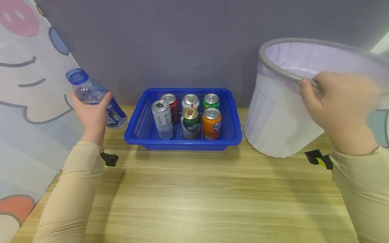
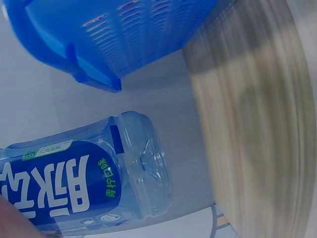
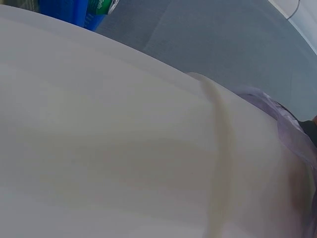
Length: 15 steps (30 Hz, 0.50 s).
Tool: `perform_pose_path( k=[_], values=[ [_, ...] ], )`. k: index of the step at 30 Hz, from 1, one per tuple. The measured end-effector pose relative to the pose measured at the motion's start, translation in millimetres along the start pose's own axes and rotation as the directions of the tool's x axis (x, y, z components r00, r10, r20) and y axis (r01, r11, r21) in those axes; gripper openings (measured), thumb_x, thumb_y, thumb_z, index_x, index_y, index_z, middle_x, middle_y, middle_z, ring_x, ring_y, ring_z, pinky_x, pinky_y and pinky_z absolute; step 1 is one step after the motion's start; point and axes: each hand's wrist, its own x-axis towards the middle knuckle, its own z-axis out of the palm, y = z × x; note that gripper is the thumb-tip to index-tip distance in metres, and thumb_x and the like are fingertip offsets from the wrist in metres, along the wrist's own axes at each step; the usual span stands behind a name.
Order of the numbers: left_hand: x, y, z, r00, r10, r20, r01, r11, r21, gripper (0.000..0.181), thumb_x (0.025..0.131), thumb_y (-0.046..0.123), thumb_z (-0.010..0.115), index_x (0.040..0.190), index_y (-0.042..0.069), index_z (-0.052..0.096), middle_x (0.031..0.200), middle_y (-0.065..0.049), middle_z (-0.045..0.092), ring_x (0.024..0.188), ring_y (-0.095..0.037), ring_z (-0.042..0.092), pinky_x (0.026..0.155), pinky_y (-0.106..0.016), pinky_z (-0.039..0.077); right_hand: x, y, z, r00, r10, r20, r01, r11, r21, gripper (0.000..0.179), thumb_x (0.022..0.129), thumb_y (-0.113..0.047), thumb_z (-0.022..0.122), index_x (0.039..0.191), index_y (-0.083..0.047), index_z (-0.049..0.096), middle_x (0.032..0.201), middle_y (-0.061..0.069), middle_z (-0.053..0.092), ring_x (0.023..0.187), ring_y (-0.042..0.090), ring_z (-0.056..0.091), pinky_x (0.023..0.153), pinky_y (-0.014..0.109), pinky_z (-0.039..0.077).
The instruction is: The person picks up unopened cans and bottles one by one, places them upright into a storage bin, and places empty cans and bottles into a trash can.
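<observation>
My left hand (image 1: pixel 92 113) grips a clear plastic bottle (image 1: pixel 113 109) with a blue label, left of the basket. The bottle leans with its open blue neck up and to the left, and its base points toward the table. In the left wrist view the bottle's label (image 2: pixel 59 183) and ridged base show close up. My right hand (image 1: pixel 346 104) holds the grey rim (image 1: pixel 279 69) of a white trash bin (image 1: pixel 276 114), thumb over the rim. A pale purple bag (image 1: pixel 291 57) lines the bin, which tilts at the right. The bin's wall fills most of the right wrist view.
A blue plastic basket (image 1: pixel 182 147) stands mid-table by the grey back panel (image 1: pixel 182 44). Several upright drink cans sit in it, among them an orange can (image 1: pixel 211 125) and a tall white can (image 1: pixel 163 121). A cartoon-printed panel (image 1: pixel 27 135) borders the wooden table (image 1: pixel 206 195) at left.
</observation>
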Motion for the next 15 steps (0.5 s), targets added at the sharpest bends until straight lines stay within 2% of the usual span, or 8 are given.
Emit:
perform_pose_path(
  k=[7, 15],
  values=[
    [-1.9, 9.1, -2.2, 1.000, 0.020, -0.006, -0.020, 0.999, -0.034, 0.092, 0.075, 0.026, 0.079, 0.145, 0.034, 0.019, 0.145, 0.010, 0.030, 0.132, -0.009, 0.033, 0.112, -0.030, 0.024, -0.9, 0.6, 0.3, 1.000, 0.001, 0.009, -0.001, 1.000, -0.003, 0.052, 0.085, -0.047, 0.033, 0.053, -0.006, 0.031, 0.045, 0.013, 0.029, 0.044, 0.028, 0.021, 0.047, 0.037, 0.010],
    [-8.7, 27.8, -0.8, 0.998, 0.060, -0.012, -0.061, 0.987, -0.150, 0.091, 0.073, 0.016, 0.080, 0.144, 0.029, 0.024, 0.139, 0.008, 0.037, 0.128, -0.008, 0.038, 0.109, -0.027, 0.028, -0.7, 0.3, 0.5, 1.000, 0.004, 0.005, -0.004, 1.000, -0.006, 0.053, 0.085, -0.047, 0.033, 0.053, -0.005, 0.030, 0.045, 0.013, 0.028, 0.044, 0.028, 0.019, 0.047, 0.037, 0.009]
  ],
)
